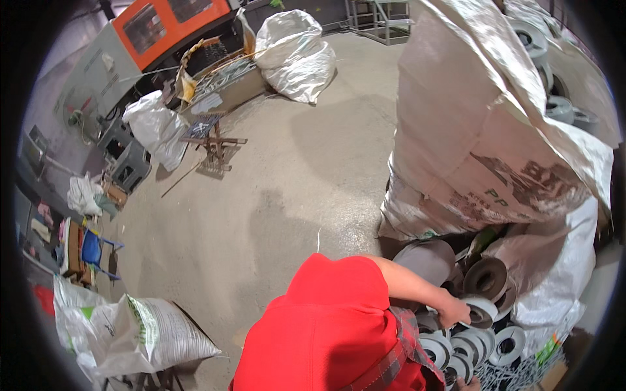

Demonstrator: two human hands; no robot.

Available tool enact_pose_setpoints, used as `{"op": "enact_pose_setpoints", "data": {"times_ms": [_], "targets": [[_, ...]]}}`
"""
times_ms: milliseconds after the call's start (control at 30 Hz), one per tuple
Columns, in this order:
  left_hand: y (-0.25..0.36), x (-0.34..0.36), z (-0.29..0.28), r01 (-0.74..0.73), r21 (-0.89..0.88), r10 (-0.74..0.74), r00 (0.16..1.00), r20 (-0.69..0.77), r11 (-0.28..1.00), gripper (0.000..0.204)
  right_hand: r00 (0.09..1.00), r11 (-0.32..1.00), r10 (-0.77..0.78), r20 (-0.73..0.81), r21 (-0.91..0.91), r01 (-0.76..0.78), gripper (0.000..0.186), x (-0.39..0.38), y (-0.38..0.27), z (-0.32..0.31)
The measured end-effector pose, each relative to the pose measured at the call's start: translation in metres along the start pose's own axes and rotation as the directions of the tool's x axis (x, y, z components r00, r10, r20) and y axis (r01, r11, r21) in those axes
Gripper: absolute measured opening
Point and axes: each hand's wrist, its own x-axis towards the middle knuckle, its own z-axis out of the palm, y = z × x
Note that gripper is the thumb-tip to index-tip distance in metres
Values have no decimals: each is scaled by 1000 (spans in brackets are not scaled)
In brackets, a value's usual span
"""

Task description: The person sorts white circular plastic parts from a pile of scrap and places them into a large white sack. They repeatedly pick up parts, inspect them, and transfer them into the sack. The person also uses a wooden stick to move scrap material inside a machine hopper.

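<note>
My left arm, in a red short sleeve, reaches across to a pile of grey rings at the lower right. My left hand [453, 313] is closed on the rim of a light grey ring [484, 306], just below a darker brown-grey ring [479, 267]. My right hand [468, 384] shows only partly at the bottom edge, beside several overlapping pale rings [507, 345]; what its fingers do is unclear. Thin grey strips [531, 375] lie tangled beside them. A large white woven sack [450, 130] stands beyond the pile, with crumpled white sacking [541, 267] at its right.
Concrete floor [241, 215] stretches left of me. Around it are white sacks [293, 55], a filled sack [163, 332] at lower left, a wooden stand [215, 146], grey crates [127, 166], a blue chair [91, 247], an orange-and-grey machine [140, 32] and a metal frame [381, 23].
</note>
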Motion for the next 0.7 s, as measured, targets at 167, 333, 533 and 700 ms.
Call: {"op": "enact_pose_setpoints", "data": {"times_ms": [167,333,533,700], "targets": [[-7,15,18,-223,-287,72,888,-455,932,45,948,668,266,-174,743,-51,41,27,41,-18],[17,11,6,-145,-736,-183,921,-345,662,70,896,504,339,-286,860,84,40,39,19,-27],[48,-16,-6,91,-889,-45,991,125,-448,31,924,679,53,-379,692,244,40,58,-31,2],[31,-11,-12,-144,-921,-178,980,-83,-361,23,947,254,180,-265,943,215,41,38,-56,-22]]}}
